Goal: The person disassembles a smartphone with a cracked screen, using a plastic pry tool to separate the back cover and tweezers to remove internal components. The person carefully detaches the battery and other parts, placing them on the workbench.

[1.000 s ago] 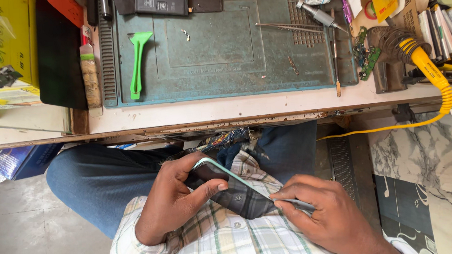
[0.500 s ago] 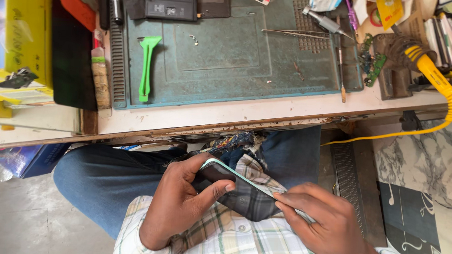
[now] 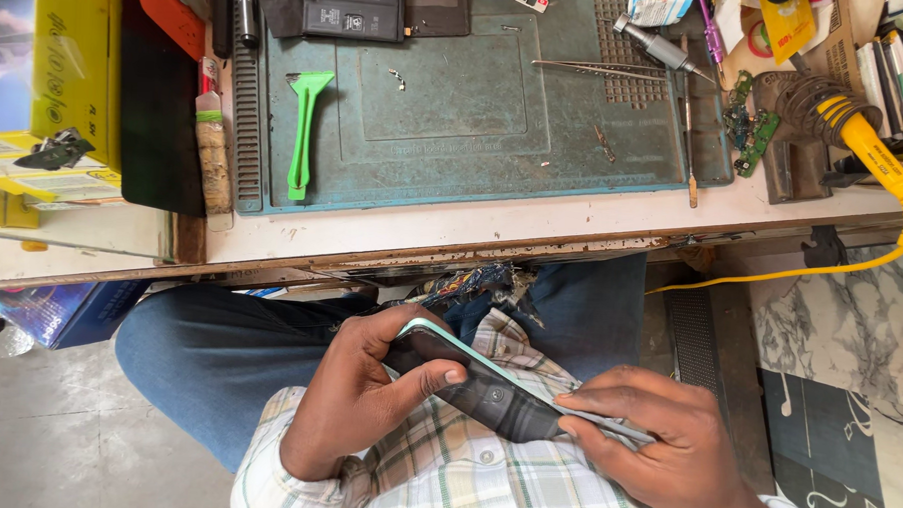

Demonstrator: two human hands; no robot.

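**Phone held over the lap**

Left hand (image 3: 366,401) clamps a mint-edged phone (image 3: 487,385) by its rim, tilted above the lap; right hand (image 3: 665,442) pinches its lower edge; it looks thin, stiff, slippery, probably fragile; best gripped by the edges.

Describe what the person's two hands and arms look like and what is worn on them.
Both hands are bare: the left hand and the right hand carry no gloves, and no rings or watch can be seen. The fingers have short nails. At the left wrist a plaid shirt cuff, in cream, green and grey checks, is just visible; the right forearm leaves the picture before any sleeve clearly shows.
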